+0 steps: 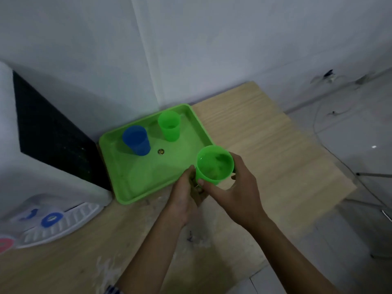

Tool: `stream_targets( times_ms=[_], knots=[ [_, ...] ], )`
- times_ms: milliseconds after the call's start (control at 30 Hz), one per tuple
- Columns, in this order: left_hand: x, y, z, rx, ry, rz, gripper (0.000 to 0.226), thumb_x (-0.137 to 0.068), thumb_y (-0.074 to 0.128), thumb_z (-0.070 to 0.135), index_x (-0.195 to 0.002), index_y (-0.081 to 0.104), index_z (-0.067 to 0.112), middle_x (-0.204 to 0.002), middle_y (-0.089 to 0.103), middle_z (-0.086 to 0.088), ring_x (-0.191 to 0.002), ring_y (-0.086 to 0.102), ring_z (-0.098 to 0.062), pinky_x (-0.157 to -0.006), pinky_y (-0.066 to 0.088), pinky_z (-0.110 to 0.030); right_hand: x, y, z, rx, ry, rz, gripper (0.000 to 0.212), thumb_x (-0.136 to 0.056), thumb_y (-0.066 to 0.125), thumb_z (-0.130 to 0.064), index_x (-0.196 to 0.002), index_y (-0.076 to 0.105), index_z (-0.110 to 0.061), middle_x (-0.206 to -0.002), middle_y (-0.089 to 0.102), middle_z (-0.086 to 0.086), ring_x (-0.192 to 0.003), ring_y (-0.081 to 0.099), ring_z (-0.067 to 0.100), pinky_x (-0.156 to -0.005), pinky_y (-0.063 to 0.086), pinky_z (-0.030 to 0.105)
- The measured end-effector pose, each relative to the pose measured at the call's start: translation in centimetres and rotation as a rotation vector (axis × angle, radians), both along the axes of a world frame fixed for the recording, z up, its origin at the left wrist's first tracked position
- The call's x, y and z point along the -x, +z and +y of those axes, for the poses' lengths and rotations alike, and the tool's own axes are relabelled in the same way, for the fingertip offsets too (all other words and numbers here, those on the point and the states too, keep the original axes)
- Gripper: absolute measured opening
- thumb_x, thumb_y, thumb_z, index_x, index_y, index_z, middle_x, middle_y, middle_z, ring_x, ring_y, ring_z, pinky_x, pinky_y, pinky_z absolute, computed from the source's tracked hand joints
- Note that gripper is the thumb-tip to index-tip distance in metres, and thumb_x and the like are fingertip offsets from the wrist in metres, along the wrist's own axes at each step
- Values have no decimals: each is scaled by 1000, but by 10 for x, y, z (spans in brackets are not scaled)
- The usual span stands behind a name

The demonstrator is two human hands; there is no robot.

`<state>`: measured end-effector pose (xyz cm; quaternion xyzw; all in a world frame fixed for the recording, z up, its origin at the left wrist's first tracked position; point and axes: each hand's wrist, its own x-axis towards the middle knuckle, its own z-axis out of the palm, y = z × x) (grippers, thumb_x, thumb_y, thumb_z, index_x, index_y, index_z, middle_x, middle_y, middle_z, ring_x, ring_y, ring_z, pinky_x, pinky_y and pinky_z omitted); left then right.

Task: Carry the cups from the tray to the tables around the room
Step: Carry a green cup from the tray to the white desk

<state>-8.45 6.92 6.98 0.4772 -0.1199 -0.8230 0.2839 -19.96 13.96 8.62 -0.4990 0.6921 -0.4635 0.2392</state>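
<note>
A green tray (135, 183) lies on a wooden table (275, 145) in the room's corner. On it stand a blue cup (136, 140) at the back left and a green cup (169, 125) at the back. A second green cup (214, 164) is held above the tray's near right corner. My left hand (186, 194) grips its lower side from the left. My right hand (239, 187) wraps around it from the right, thumb at the front. A small round mark sits at the tray's middle.
A white water dispenser (42, 187) with a dark panel, blue and red taps and a drip grille stands left of the tray. White walls meet behind the tray. The table's right edge drops to a pale floor with cables (331, 132).
</note>
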Motion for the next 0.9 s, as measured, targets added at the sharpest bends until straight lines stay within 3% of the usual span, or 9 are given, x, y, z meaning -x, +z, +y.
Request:
stream_targets(
  times_ms=[233,500,667,767,833,900],
  knots=[
    [51,30,83,25,-150,46,41,-102,46,26,-127,63,-1,-121,68,-19,-91,70,-20,-74,60,-29,45,24,91,57,-112,3,70,-70,84,-60,-128,55,-35,-117,65,-21,-110,62,0,-81,41,4],
    [121,46,190,3,-271,98,34,-98,51,19,-119,68,-3,-101,76,-15,-79,76,-20,-60,60,-28,98,42,209,70,-261,-11,73,-69,85,-54,-133,52,-39,-124,62,-24,-114,58,-3,-83,40,3],
    [161,53,247,16,-369,115,32,-100,47,16,-116,67,-4,-87,75,-14,-59,71,-16,-47,54,-23,129,49,270,89,-347,-21,73,-68,85,-56,-132,54,-37,-123,63,-22,-113,60,-2,-81,42,4],
    [182,56,273,40,-430,121,25,-100,43,11,-104,65,-1,-71,71,-9,-47,63,-14,-42,50,-22,145,54,301,102,-403,-22,72,-68,84,-59,-131,55,-38,-122,63,-23,-112,60,-2,-81,42,3],
    [196,59,287,42,-461,120,25,-99,45,12,-101,67,0,-77,74,-11,-56,69,-17,-48,54,-25,157,57,318,111,-435,-22,72,-68,84,-59,-131,56,-38,-122,64,-23,-112,60,-2,-82,41,3],
    [209,62,297,43,-489,114,27,-99,49,14,-107,71,0,-97,77,-16,-76,76,-21,-58,59,-28,168,61,331,124,-461,-24,72,-68,85,-58,-131,57,-37,-123,64,-23,-112,61,0,-83,41,3]
  ],
)
